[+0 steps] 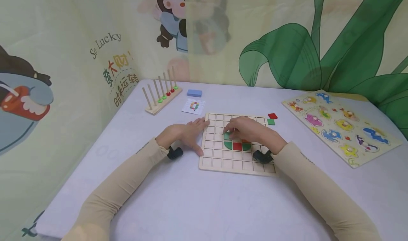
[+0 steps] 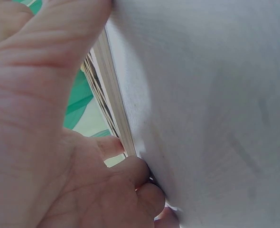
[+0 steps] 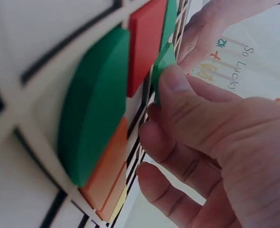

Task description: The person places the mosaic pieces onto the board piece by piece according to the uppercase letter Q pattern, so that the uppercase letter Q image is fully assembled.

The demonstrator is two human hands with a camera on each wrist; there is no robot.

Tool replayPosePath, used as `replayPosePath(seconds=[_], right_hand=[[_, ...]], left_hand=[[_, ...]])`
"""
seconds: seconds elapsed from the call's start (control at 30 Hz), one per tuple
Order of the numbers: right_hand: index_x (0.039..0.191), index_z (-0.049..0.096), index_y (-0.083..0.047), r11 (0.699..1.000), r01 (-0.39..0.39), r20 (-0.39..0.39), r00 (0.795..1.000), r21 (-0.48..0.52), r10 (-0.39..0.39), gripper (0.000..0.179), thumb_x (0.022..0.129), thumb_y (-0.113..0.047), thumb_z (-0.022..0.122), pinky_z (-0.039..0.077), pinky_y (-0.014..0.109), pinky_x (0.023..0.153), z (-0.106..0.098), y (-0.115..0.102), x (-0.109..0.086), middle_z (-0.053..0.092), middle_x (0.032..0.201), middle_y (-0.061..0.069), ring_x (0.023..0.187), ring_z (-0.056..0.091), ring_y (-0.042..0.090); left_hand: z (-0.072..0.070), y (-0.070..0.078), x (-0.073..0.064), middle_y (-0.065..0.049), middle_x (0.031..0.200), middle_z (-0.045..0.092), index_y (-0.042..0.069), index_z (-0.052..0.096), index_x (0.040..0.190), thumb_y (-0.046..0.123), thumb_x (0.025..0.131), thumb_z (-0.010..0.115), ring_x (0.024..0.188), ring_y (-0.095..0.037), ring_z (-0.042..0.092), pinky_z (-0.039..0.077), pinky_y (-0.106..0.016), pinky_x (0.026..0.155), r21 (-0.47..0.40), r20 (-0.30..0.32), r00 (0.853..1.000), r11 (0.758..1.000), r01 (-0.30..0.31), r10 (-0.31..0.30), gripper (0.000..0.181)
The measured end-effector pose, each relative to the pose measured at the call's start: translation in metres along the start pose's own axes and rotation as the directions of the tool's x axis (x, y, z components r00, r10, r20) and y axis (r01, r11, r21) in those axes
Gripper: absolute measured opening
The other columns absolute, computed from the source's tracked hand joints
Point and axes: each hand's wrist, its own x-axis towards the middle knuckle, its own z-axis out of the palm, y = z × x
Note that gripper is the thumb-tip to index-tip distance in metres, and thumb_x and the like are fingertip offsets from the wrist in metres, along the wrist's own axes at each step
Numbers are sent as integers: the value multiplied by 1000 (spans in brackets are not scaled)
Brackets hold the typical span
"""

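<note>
My right hand is over the middle of a wooden grid board. Its thumb and fingers pinch a small green tile, which stands tilted at the grid in the right wrist view. Nearest the camera, a red square tile lies between two round-edged green tiles. Beyond one of these, an orange tile and a sliver of yellow show in the right wrist view; the hand partly hides them from above. My left hand rests with spread fingers against the board's left edge.
Behind the board lie a pattern card and a blue block. A pegged wooden stand with rings is at back left. Loose red and green tiles lie by the far right corner. An animal puzzle board lies right.
</note>
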Motion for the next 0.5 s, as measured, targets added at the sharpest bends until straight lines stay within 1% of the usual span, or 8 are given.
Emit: replayPosePath(seconds=[0.23,0.5], right_hand=[[118,72,-10,1000,21,36,999,15,-21,29,89,-7,70,54,28,80,-1,1,-1,67,100,2,88,58,16],[113,74,-6,999,32,24,999,13,-33,25,88,-8,71,54,27,77,-2,1,-4,69,100,4,86,59,15]], left_hand=[[1,-1,1,-16,164,-6,6,0,157,52,77,77,152,-29,-7,4,-44,124,2,-4,1000,1000,2,-2,121],[2,-2,2,-15,164,-8,8,-1,157,51,77,78,152,-28,-7,5,-44,124,-14,-2,1000,1000,3,-3,121]])
